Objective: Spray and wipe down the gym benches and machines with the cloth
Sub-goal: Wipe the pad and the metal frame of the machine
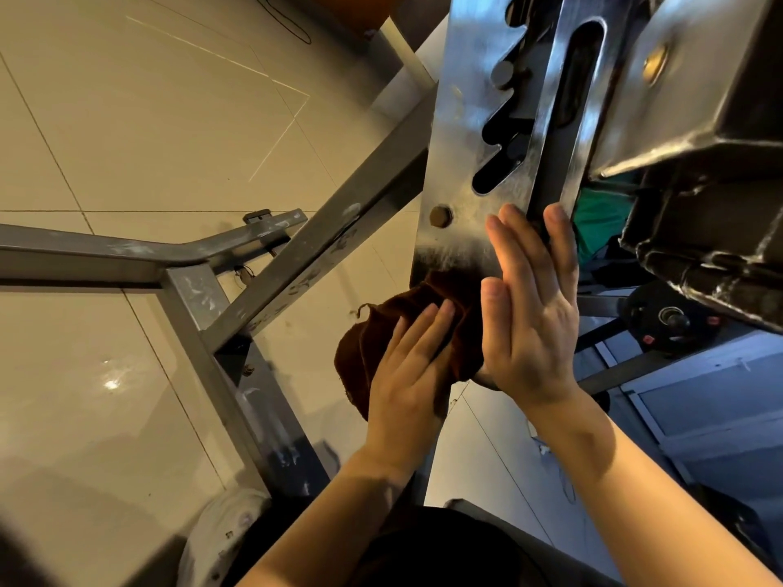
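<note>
Midway through a wipe of one machine, by the look of it. Left hand (406,374) flat, straight fingers (428,328) pressing the dark brown crumpled cloth (381,336) against the lower end of the shiny slotted steel adjustment plate (457,171), at about 6 o'clock of that plate. Right hand (529,307) open too, palm laid on the plate's edge at 3 o'clock of the cloth, fingertips just curling over the rim of the long-slotted steel upright (563,133), gripping nothing else. Cloudy smears around the brass-coloured bolt head (440,216) at 11 o'clock of the cloth (likely spray film or residue not yet buffed off, though hard to say which). White streaks likewise along the grey painted square-tube frame (203,307) at 9 o'clock, so probably unwiped. Black padded seat underside (699,230) at 2 o'clock not being touched. No spray bottle visible. Judged overall: this plate partly done, frame and other benches left.
</note>
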### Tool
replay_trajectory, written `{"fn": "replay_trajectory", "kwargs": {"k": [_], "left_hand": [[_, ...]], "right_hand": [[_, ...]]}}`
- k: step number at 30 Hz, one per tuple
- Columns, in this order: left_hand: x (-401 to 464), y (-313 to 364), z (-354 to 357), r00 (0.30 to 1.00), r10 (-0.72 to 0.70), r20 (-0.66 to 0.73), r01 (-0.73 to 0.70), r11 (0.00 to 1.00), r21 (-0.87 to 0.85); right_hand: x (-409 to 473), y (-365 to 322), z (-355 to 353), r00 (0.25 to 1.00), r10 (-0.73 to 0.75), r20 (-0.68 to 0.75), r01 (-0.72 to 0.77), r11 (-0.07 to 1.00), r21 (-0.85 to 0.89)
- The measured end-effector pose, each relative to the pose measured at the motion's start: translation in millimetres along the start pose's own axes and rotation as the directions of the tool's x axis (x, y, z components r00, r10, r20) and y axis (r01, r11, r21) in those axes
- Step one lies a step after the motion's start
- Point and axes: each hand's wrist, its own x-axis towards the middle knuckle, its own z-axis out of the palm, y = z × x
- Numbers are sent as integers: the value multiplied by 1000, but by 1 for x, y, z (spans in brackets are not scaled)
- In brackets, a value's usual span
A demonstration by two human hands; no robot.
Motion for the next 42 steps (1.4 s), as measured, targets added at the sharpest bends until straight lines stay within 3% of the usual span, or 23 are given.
{"fn": "replay_trajectory", "kwargs": {"k": [3, 7, 17, 22, 27, 34, 38, 42], "left_hand": [[25, -1, -6, 1000, 11, 6, -11, 998, 65], [60, -7, -4, 988, -81, -134, 76, 996, -43], [-3, 6, -3, 991, -134, -20, 133, 990, -48], [48, 8, -10, 968, -243, -68, 238, 969, -68], [45, 0, 4, 957, -221, -189, 207, 974, -94], [-23, 16, 6, 962, -266, -61, 262, 963, -59], [5, 25, -6, 946, -314, -73, 301, 942, -151], [44, 18, -9, 952, -280, -124, 279, 960, -25]], "right_hand": [[0, 0, 1, 1000, -4, -13, 4, 1000, 0], [1, 0, 2, 1000, 2, -9, -2, 1000, 2], [0, 0, 1, 1000, -6, -11, 6, 1000, 19], [-1, 1, 1, 1000, 6, -15, -6, 1000, 27], [-1, 0, 0, 1000, 27, -1, -27, 999, 30], [1, 0, 0, 1000, 1, -12, -1, 1000, 24], [-1, 0, 0, 1000, 1, -17, 0, 1000, 17], [0, 1, 2, 1000, 2, -26, -2, 1000, 4]]}}
